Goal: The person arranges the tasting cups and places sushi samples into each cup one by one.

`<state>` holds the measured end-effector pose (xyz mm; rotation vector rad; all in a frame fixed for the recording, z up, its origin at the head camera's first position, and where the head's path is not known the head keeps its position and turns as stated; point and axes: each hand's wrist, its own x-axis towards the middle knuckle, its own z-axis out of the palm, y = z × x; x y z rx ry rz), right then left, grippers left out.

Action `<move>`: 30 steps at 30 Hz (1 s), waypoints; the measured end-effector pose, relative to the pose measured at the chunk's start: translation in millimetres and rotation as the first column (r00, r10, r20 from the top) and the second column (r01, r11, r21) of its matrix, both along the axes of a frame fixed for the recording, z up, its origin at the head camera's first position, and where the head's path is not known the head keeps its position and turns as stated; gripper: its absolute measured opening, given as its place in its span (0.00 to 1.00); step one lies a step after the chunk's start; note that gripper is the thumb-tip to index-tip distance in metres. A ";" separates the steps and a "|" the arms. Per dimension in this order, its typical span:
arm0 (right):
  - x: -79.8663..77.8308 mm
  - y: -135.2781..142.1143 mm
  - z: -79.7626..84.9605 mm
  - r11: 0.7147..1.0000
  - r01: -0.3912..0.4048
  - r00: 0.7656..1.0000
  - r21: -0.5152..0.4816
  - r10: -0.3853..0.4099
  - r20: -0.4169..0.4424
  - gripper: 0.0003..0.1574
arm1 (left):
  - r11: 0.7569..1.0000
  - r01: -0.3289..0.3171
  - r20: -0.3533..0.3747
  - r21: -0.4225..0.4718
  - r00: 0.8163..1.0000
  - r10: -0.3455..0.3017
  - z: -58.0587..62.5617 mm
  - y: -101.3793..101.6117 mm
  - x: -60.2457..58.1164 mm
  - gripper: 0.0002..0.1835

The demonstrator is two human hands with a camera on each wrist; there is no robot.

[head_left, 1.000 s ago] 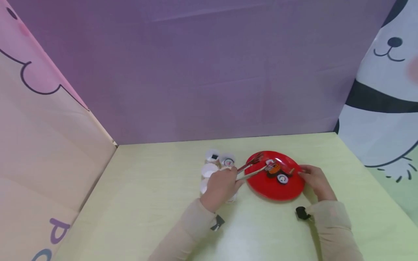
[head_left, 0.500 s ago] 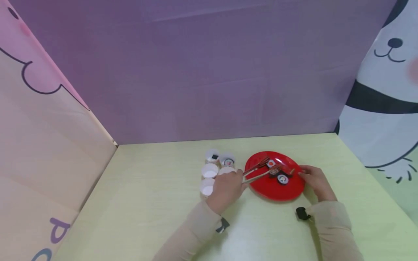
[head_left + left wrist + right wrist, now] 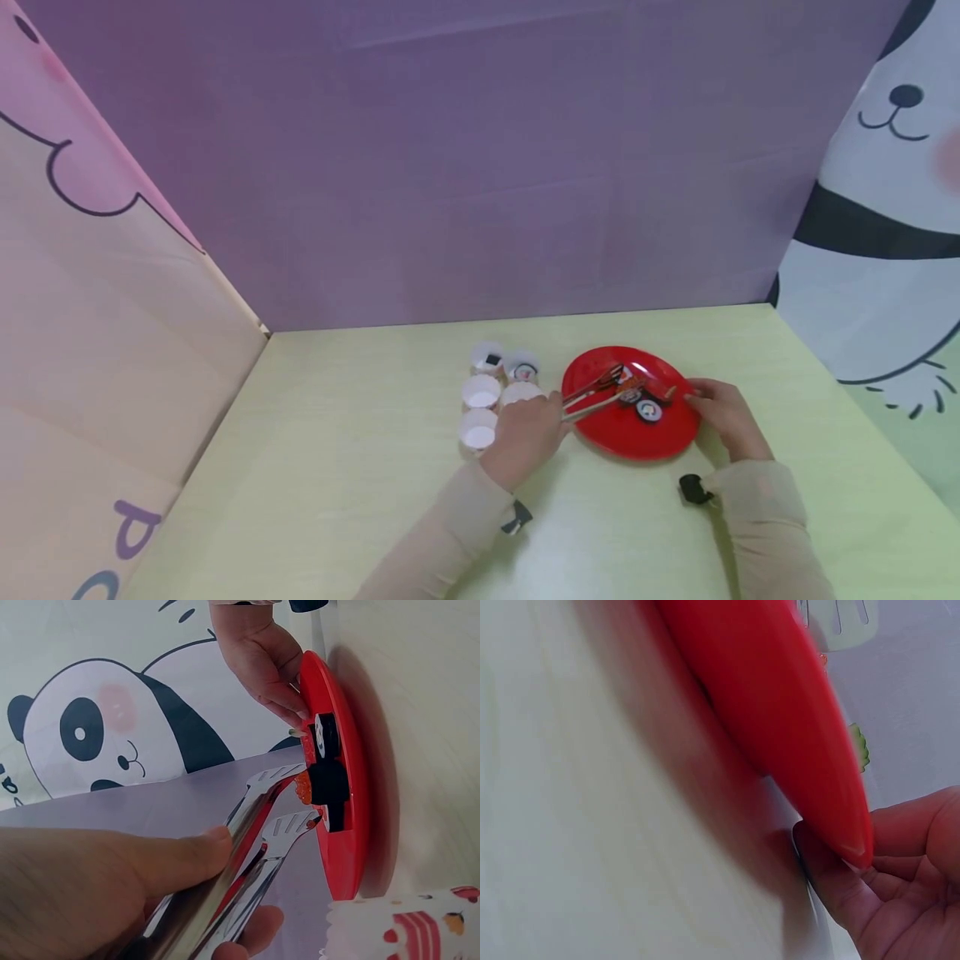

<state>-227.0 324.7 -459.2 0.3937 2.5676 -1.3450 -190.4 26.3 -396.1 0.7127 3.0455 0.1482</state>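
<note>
My left hand grips metal tongs with slotted tips, reaching over the red plate. In the left wrist view, the tips stand on either side of a roe-topped sushi piece wrapped in black. Round it on the plate lie other toy sushi pieces, among them a white-and-black roll. At the plate's right edge, my right hand pinches the rim between thumb and fingers. The right wrist view shows the plate's underside and a green scalloped slice beyond the rim.
Left of the plate stand several white paper cups in two columns, partly hidden by my left hand. The back two contain a black piece and a sushi roll. A purple cloth wall closes off the table's back.
My left hand has moved right and slightly toward me with the tongs, uncovering more cups. The tong tips have come lower over the sushi. The right hand stays at the plate's rim.
</note>
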 end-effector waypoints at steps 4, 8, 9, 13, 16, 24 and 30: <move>-0.5 0.4 -1.3 1.000 -0.006 1.000 0.006 0.006 -0.020 0.31 | 1.000 0.013 -0.009 0.009 1.000 -0.013 -0.6 0.5 0.0 0.15; -0.8 0.1 -0.9 1.000 -0.007 1.000 0.000 0.007 -0.022 0.31 | 0.999 0.026 -0.014 0.025 1.000 -0.025 -2.9 0.9 -0.1 0.13; -0.8 0.2 -0.8 1.000 -0.009 1.000 -0.002 0.009 -0.023 0.31 | 0.999 0.029 -0.020 0.024 0.999 -0.029 -3.5 1.1 -0.1 0.13; -0.5 -0.3 0.6 1.000 -0.014 1.000 -0.004 0.014 -0.028 0.31 | 0.999 0.033 -0.032 0.013 0.999 -0.033 -4.8 2.2 -0.3 0.13; -0.5 -0.2 1.1 1.000 -0.016 0.999 -0.003 0.016 -0.036 0.30 | 0.999 0.034 -0.040 0.003 0.999 -0.034 -5.0 3.2 -0.5 0.13; 0.7 -0.1 1.2 1.000 -0.017 0.999 -0.002 0.017 -0.046 0.30 | 1.000 0.020 -0.022 -0.001 1.000 -0.020 -3.8 4.5 0.4 0.13; 1.8 0.2 -0.6 1.000 -0.022 0.998 -0.007 0.022 -0.061 0.30 | 1.000 0.022 -0.024 0.003 0.999 -0.022 -3.8 4.6 1.3 0.13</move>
